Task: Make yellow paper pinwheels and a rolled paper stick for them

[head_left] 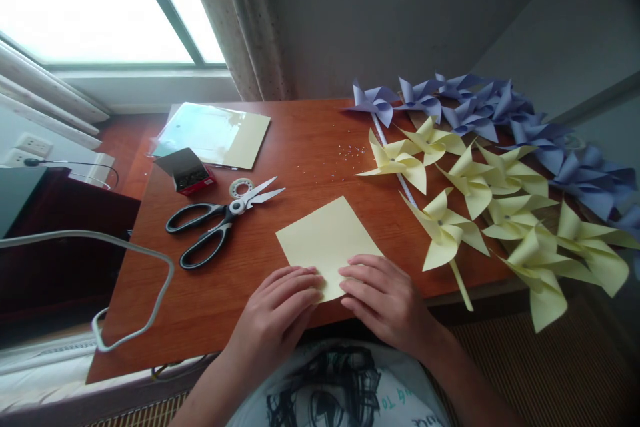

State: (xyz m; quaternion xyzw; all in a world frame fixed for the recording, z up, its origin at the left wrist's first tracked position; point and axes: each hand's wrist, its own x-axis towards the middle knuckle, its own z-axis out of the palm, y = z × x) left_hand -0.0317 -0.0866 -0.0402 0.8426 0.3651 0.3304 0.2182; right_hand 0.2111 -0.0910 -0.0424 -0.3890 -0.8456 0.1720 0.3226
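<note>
A square sheet of pale yellow paper (333,233) lies on the wooden table by its front edge, one corner pointing away from me. My left hand (285,303) has its curled fingers on the near left part of the sheet. On the near right part, my right hand (377,293) holds the paper with its fingers bent over it. Both thumbs are hidden under the hands. Left of the sheet are open scissors (225,220) with black and grey handles. Behind their blades lies a small roll of tape (241,188).
Yellow paper pinwheels (443,227) and purple ones (470,113) cover the table's right side, some overhanging its edge. A small open red box (193,180) and a clear packet of paper (215,137) are at the back left. A white cable (165,260) crosses the left edge. Tiny scraps (353,152) lie mid-table.
</note>
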